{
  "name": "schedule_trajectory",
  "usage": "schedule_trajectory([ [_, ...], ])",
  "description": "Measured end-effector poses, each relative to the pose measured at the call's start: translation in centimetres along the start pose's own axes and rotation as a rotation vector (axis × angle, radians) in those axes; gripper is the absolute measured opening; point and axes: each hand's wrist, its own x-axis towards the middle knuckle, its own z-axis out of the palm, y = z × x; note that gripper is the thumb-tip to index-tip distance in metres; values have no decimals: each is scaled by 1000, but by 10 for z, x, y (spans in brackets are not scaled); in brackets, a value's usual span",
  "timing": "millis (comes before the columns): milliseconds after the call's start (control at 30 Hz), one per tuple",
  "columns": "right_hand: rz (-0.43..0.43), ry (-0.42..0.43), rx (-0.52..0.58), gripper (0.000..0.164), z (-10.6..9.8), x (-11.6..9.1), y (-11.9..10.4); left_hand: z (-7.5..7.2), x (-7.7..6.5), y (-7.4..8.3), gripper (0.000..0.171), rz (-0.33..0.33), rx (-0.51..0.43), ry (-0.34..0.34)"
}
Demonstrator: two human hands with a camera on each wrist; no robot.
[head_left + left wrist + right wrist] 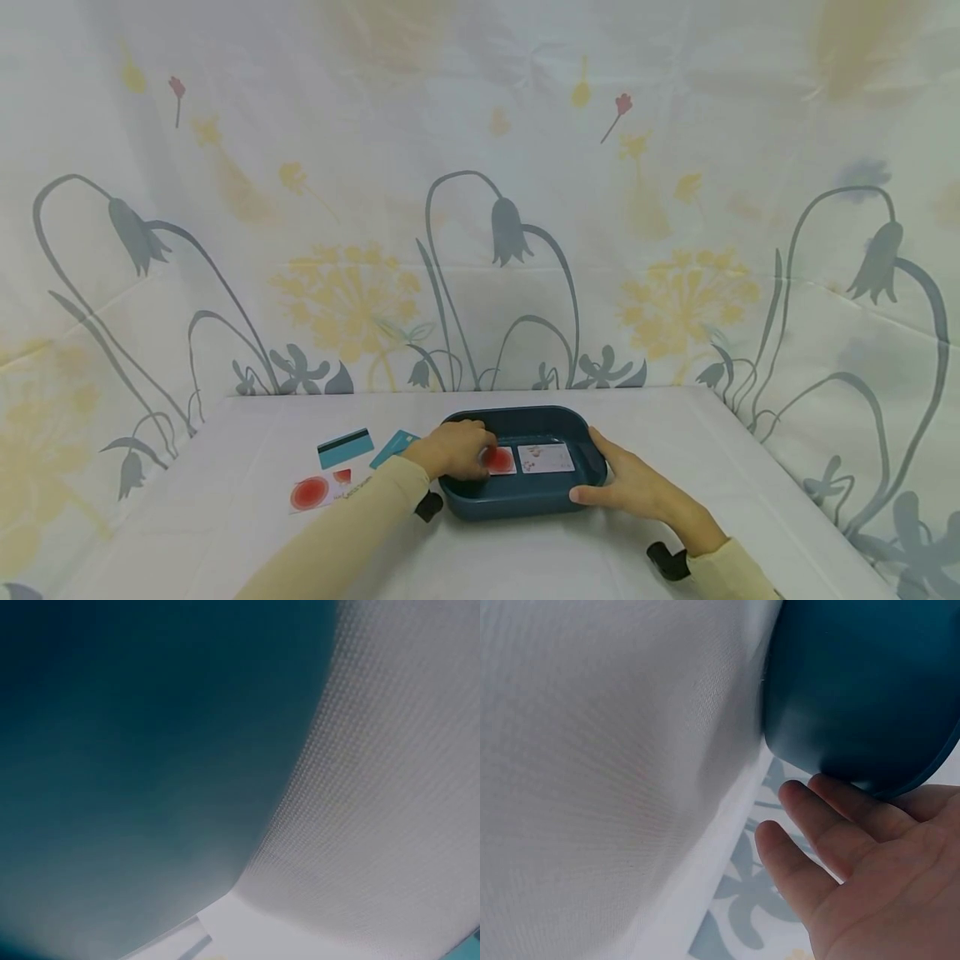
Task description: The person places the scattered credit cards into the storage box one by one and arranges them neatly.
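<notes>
A dark teal tray (517, 507) stands on the white-covered table. My left hand (453, 450) reaches over its left end, fingers bent down at a card with a red round print (501, 461), partly covered by the hand. Beside that card, a white card with small red prints (546, 458) lies on the tray floor. My right hand (633, 483) holds the tray's right end, thumb at the near side and fingers at the far side. In the right wrist view, several fingers (821, 825) extend by the tray wall (855, 690). The left wrist view shows mostly tray wall (150, 750).
Left of the tray lie a blue card with a dark stripe (345, 448), another blue card (392, 447) partly behind the left forearm, and a white card with red prints (309, 493). A flower-printed cloth (480, 292) hangs behind the table.
</notes>
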Motion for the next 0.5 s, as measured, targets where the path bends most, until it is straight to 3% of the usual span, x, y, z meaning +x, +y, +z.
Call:
schedule_trajectory([
  [500, 17, -6, -4, 109, 1, 1, 2, -2, -3, 1, 38, 14, -13, 20],
])
